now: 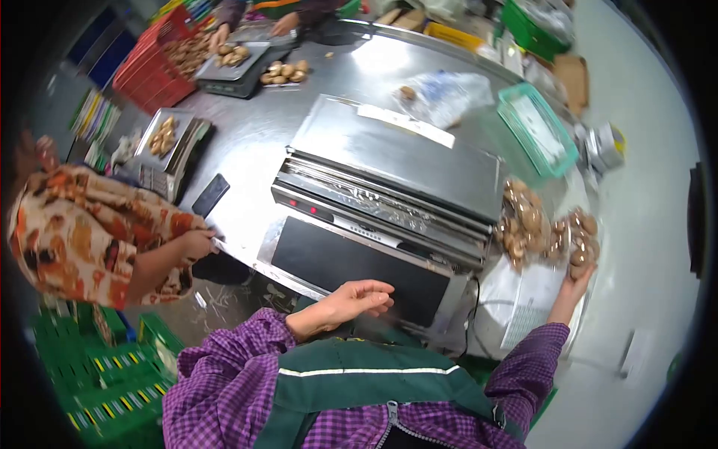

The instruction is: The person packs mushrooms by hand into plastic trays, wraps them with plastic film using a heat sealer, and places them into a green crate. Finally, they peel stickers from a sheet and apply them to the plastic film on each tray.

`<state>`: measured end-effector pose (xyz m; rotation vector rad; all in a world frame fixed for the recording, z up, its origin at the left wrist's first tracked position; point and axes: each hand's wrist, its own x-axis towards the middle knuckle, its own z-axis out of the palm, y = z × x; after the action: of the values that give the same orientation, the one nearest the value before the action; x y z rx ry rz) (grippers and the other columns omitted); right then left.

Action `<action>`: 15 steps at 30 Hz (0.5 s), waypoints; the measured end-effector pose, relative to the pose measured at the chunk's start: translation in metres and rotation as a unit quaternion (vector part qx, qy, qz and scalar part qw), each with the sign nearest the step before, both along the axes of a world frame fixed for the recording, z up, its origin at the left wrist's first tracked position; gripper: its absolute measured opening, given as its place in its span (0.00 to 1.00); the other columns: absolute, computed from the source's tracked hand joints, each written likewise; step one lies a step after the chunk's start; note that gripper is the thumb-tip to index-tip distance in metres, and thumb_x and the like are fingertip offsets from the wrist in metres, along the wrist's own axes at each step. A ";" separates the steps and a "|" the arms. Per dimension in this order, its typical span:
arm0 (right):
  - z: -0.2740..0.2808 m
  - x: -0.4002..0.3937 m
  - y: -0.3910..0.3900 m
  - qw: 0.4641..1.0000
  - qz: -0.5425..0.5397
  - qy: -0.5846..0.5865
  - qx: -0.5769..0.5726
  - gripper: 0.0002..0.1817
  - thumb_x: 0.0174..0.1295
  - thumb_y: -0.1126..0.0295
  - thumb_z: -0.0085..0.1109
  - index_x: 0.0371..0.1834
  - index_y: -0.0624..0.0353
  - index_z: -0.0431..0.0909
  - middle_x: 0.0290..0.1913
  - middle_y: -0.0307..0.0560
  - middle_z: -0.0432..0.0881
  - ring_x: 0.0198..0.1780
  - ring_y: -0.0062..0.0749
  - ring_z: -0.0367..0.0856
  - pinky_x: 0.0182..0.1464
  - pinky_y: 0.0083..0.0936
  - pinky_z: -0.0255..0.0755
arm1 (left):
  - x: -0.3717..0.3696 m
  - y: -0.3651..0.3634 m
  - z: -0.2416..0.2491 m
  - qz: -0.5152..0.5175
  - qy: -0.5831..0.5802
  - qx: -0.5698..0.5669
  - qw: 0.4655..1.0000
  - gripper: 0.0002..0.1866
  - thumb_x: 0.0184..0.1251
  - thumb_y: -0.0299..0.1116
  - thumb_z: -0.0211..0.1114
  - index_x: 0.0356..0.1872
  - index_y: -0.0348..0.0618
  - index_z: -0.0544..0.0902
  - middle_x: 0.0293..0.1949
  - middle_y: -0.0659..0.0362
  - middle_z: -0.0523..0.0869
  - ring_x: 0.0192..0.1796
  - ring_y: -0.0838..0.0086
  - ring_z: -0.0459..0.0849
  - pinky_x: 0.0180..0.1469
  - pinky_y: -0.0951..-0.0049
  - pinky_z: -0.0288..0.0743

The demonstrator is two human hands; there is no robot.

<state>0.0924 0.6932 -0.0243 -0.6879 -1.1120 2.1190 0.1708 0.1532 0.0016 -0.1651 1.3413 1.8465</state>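
My right hand (574, 290) is at the right end of the steel table, its fingers closed on a film-wrapped pack of brown mushrooms (577, 241). Beside that pack, to its left, lie more wrapped mushrooms (523, 217). My left hand (348, 303) hovers over the black plate (359, 266) at the front of a film wrapping machine (389, 172); it holds nothing, and its fingers are loosely bent with the thumb a little apart. Clear film lies crumpled along the machine's slot, and red lights show on its front panel.
A person in a patterned top (97, 232) stands at the left, near a phone (211, 195) and a scale with mushrooms (163, 138). Another person's hands work at a second scale (232, 71) beside a red crate (153, 67). A teal basket (537, 129) and plastic bag (445, 97) lie at the back right.
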 end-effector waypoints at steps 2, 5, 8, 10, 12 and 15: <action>-0.047 -0.015 0.070 0.994 0.008 -0.068 0.080 0.31 0.66 0.52 0.50 0.65 0.64 0.60 0.64 0.51 0.67 0.63 0.42 0.67 0.64 0.38 0.64 | -0.001 -0.003 -0.003 0.020 0.000 -0.015 1.000 0.21 0.69 0.37 0.57 0.59 0.38 0.71 0.48 0.54 0.82 0.48 0.73 0.80 0.53 0.74 0.73; -0.125 -0.041 0.145 0.906 -0.123 -0.332 0.234 0.36 0.60 0.51 0.57 0.63 0.68 0.63 0.60 0.56 0.70 0.58 0.49 0.72 0.60 0.40 0.67 | -0.017 -0.033 0.002 0.094 0.045 -0.045 0.994 0.19 0.68 0.35 0.58 0.56 0.37 0.74 0.46 0.55 0.83 0.46 0.75 0.81 0.49 0.76 0.75; -0.033 -0.080 0.040 0.678 -0.216 -0.528 0.463 0.37 0.56 0.52 0.60 0.62 0.69 0.64 0.59 0.61 0.72 0.56 0.54 0.73 0.60 0.39 0.67 | -0.054 -0.085 0.004 0.245 0.118 -0.100 0.957 0.17 0.67 0.34 0.60 0.52 0.36 0.76 0.41 0.58 0.84 0.41 0.78 0.81 0.43 0.78 0.76; -0.048 -0.114 0.051 0.684 -0.190 -0.386 0.588 0.33 0.55 0.55 0.58 0.60 0.66 0.68 0.58 0.63 0.72 0.57 0.54 0.73 0.60 0.39 0.65 | -0.092 -0.120 0.006 0.355 0.133 -0.113 0.918 0.16 0.67 0.34 0.60 0.51 0.35 0.77 0.39 0.58 0.84 0.38 0.79 0.80 0.41 0.78 0.76; -0.037 -0.163 0.015 0.664 -0.111 -0.348 0.652 0.29 0.56 0.57 0.57 0.58 0.63 0.71 0.58 0.60 0.73 0.58 0.51 0.72 0.60 0.38 0.64 | -0.134 -0.152 0.014 0.381 0.205 -0.153 0.889 0.14 0.68 0.34 0.57 0.49 0.35 0.77 0.38 0.58 0.83 0.38 0.79 0.79 0.41 0.78 0.74; -0.017 -0.209 -0.059 0.631 -0.017 -0.410 0.659 0.26 0.56 0.58 0.57 0.56 0.62 0.73 0.57 0.57 0.75 0.59 0.49 0.71 0.60 0.36 0.63 | -0.201 -0.194 -0.003 0.412 0.244 -0.172 0.861 0.14 0.67 0.34 0.59 0.49 0.35 0.78 0.39 0.56 0.83 0.40 0.77 0.80 0.42 0.77 0.75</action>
<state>-0.1169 0.6337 -0.0413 -0.8098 -2.5645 0.3239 -0.0299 -0.0404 -0.0015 -0.5605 2.1973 2.4214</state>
